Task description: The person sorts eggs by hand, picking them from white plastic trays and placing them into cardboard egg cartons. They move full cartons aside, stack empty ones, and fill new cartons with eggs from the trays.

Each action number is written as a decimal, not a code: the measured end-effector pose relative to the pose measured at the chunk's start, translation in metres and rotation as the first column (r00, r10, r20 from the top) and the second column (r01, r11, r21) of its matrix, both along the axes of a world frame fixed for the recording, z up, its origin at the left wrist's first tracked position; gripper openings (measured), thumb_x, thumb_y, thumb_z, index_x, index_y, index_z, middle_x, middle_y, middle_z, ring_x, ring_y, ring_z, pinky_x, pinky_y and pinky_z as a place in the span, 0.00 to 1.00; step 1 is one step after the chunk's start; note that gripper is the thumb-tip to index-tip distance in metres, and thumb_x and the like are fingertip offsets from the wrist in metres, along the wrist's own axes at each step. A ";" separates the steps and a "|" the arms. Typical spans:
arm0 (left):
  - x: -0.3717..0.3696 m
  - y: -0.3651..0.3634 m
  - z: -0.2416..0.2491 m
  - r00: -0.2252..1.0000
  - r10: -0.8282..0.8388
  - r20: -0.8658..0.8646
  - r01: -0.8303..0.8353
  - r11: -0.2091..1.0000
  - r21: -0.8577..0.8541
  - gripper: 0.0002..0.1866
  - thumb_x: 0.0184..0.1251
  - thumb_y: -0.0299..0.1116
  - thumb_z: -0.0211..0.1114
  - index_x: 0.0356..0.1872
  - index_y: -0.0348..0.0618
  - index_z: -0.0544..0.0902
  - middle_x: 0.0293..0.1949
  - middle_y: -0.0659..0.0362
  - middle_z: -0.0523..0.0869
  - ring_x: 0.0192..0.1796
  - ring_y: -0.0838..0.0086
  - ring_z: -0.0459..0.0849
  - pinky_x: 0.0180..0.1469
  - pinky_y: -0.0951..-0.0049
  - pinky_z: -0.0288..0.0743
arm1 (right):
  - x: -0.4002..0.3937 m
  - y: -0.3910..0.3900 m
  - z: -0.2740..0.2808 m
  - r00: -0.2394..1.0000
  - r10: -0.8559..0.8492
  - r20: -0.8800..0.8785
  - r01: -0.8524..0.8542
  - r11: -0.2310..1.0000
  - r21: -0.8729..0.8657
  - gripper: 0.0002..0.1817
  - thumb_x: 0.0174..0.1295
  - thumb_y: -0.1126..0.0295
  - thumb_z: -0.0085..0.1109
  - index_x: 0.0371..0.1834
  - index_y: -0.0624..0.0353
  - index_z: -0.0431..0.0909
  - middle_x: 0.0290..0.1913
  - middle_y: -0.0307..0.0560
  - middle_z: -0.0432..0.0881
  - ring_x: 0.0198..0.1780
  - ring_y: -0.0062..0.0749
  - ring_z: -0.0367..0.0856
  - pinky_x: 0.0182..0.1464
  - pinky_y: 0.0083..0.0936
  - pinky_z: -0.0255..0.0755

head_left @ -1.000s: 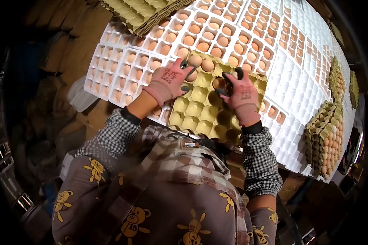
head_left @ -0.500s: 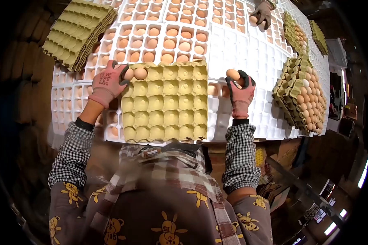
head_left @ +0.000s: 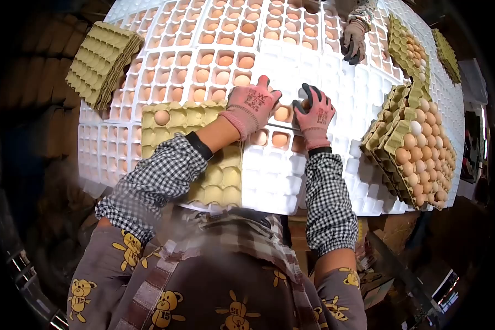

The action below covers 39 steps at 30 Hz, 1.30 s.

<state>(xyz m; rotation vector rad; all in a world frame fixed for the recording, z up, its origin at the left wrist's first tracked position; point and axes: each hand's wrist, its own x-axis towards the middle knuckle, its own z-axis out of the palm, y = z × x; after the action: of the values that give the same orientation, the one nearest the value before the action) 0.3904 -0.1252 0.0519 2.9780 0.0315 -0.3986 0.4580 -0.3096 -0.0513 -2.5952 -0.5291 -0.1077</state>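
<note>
My left hand (head_left: 253, 107), in a pink glove with dark fingertips, reaches across the yellow pulp egg tray (head_left: 225, 179) to the white tray (head_left: 272, 170). Its fingers are curled; whatever they hold is hidden. My right hand (head_left: 315, 118), gloved alike, bends its fingers over an egg (head_left: 305, 103) that shows only in part. Between the two hands a brown egg (head_left: 282, 113) sits in a white cell. Just below, another egg (head_left: 280, 139) lies in the white tray. One egg (head_left: 161, 117) rests in the pulp tray's upper left corner.
White trays of eggs (head_left: 225, 60) spread across the table. A stack of pulp trays (head_left: 102, 63) stands at the left. On the right, tilted pulp trays carry many eggs (head_left: 423, 148). Another person's gloved hand (head_left: 354, 41) hangs over the trays at the far side.
My left hand has moved right, from the pulp tray's upper left corner to the white tray, leaving one egg there. My right hand has lowered its egg toward the white cells. The view has shifted.
</note>
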 end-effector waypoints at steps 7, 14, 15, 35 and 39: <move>0.058 0.034 -0.010 0.989 0.127 -0.081 -0.132 0.989 -0.061 0.25 0.59 0.39 0.67 0.59 0.51 0.80 0.47 0.54 0.88 0.48 0.60 0.87 0.52 0.63 0.80 | -0.010 -0.011 -0.014 0.999 0.021 0.031 -0.027 0.981 0.190 0.34 0.53 0.63 0.69 0.66 0.50 0.73 0.65 0.45 0.73 0.67 0.46 0.68 0.70 0.48 0.57; 0.064 0.032 -0.045 0.906 0.386 0.175 -0.296 0.872 -0.389 0.29 0.56 0.47 0.71 0.59 0.50 0.79 0.55 0.46 0.81 0.57 0.53 0.81 0.58 0.57 0.77 | -0.010 -0.012 -0.014 0.999 0.017 0.044 -0.023 0.991 0.132 0.33 0.53 0.63 0.67 0.66 0.50 0.73 0.68 0.46 0.69 0.70 0.45 0.64 0.73 0.51 0.51; 0.049 0.027 -0.039 0.924 0.354 0.142 -0.248 0.840 -0.483 0.30 0.57 0.44 0.70 0.62 0.49 0.76 0.61 0.47 0.75 0.58 0.52 0.80 0.61 0.60 0.75 | -0.011 -0.012 -0.014 0.992 0.023 0.122 -0.034 0.996 0.088 0.33 0.53 0.63 0.67 0.66 0.51 0.73 0.70 0.47 0.68 0.71 0.46 0.62 0.73 0.51 0.49; 0.055 0.025 -0.029 0.958 -0.251 -0.139 0.280 0.925 0.256 0.34 0.47 0.40 0.80 0.57 0.45 0.76 0.57 0.54 0.78 0.54 0.60 0.84 0.54 0.62 0.76 | -0.010 -0.006 -0.016 0.994 -0.105 0.016 0.103 0.988 0.115 0.27 0.51 0.60 0.69 0.57 0.45 0.81 0.63 0.47 0.72 0.68 0.52 0.63 0.72 0.53 0.53; 0.073 0.031 -0.031 0.916 -0.382 -0.125 0.401 0.886 0.233 0.30 0.49 0.39 0.79 0.55 0.46 0.77 0.53 0.54 0.81 0.52 0.61 0.86 0.53 0.63 0.77 | -0.010 -0.006 -0.013 0.995 -0.091 0.029 0.087 0.989 0.122 0.26 0.52 0.62 0.68 0.58 0.46 0.80 0.64 0.47 0.72 0.69 0.51 0.62 0.72 0.52 0.52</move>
<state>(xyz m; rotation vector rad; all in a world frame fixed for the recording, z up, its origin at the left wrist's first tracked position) 0.4635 -0.0941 0.0210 3.2131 -0.5658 -0.5936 0.4477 -0.3156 -0.0641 -2.5027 -0.4060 -0.2076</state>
